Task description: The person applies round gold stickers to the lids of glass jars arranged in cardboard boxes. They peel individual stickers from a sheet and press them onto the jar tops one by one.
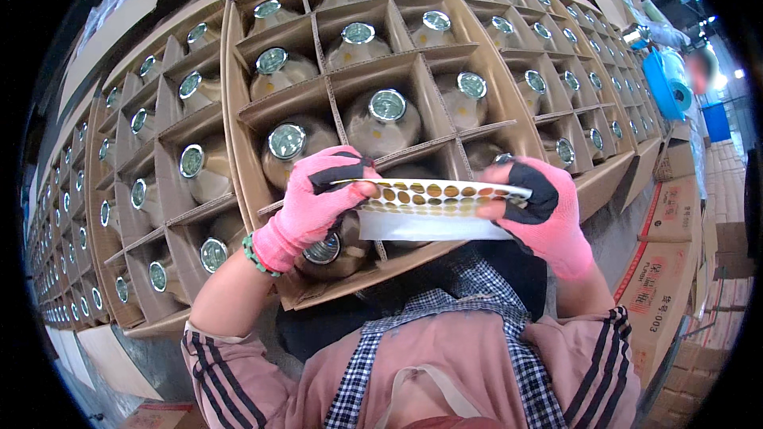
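Note:
Stretched between my hands is a sticker sheet, white-backed with rows of round gold stickers. My left hand, in a pink glove with black fingertips, pinches its left end. At the other end, my right hand, gloved alike, grips the sheet between thumb and fingers. The sheet hangs above the near part of an open cardboard carton split by dividers. Silvery-mouthed glass bottles stand upright in its cells. Sheet and hands partly hide the nearest bottles, one of them just below my left hand.
More divided cartons of the same bottles spread left and right. Closed cardboard boxes are stacked at the right. A person is at the far right, near a blue object.

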Available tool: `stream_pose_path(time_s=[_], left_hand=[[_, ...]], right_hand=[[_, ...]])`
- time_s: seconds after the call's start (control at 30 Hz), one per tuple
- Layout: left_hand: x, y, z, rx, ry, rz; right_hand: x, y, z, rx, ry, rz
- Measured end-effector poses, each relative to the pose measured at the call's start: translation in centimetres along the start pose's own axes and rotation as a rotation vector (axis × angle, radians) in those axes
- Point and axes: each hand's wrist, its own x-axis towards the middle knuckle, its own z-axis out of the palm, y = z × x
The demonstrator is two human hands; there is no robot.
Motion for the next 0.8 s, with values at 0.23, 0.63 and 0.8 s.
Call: stream_pose_path(time_s=[0.23,0.63,0.8], left_hand=[[-0.3,-0.6,0.2,-0.236,0.044,0.021],[-0.1,-0.2,0.0,-0.184,0.03,-0.014],[-0.1,-0.3,-0.2,-0.187,0.057,-0.064]], right_hand=[[-0.6,0.8,0.7,-0.028,0.221,-0.131],[-0.4,0.6,0.4,-0.037,0.085,-0.186],[0.1,-0.3,-0.3,0.003,-0.001,-0.151]])
